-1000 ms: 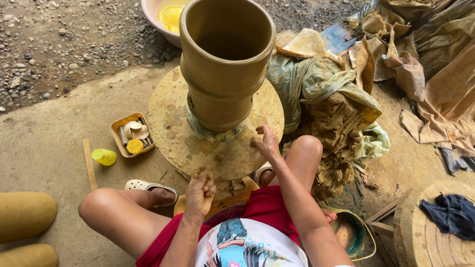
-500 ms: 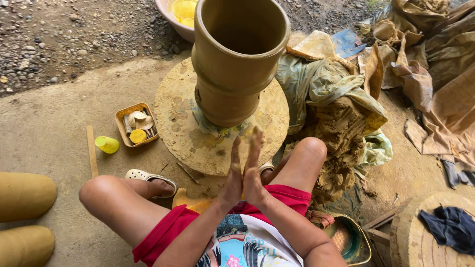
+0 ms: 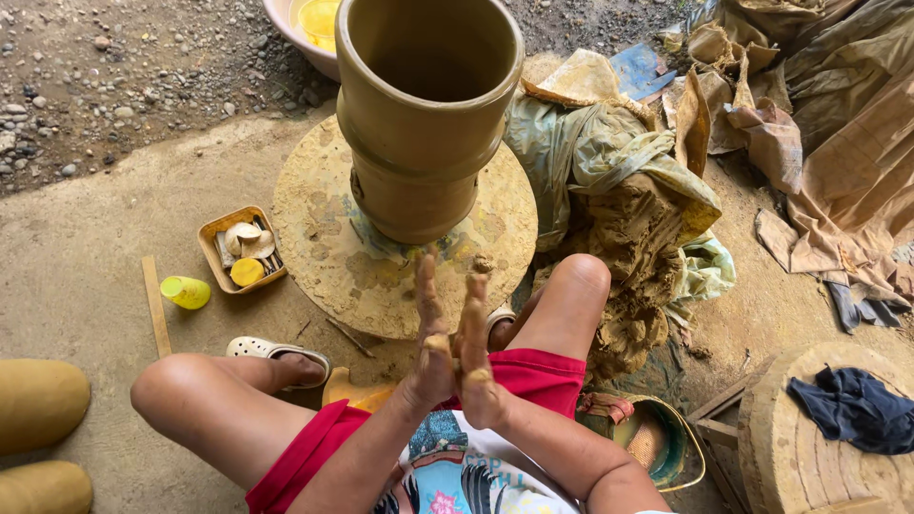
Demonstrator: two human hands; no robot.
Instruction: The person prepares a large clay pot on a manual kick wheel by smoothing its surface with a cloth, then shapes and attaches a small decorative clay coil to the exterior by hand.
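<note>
Bare concrete floor (image 3: 86, 238) beside gravel. Both hands, a moment ago apart on the wheel edge, now press palm to palm, left hand (image 3: 430, 347) against right hand (image 3: 473, 352), fingers straight, clay-smeared, possibly rolling a bit of clay between them. Just beyond stands a tall, smooth, ridged wet clay pot (image 3: 424, 114) on a round, mud-caked potter's wheel (image 3: 324, 257). Lumpy raw clay under plastic (image 3: 619, 209) sits right.

One head-worn view looks steeply down, close over the lap and the potter's wheel (image 3: 405, 247).
</note>
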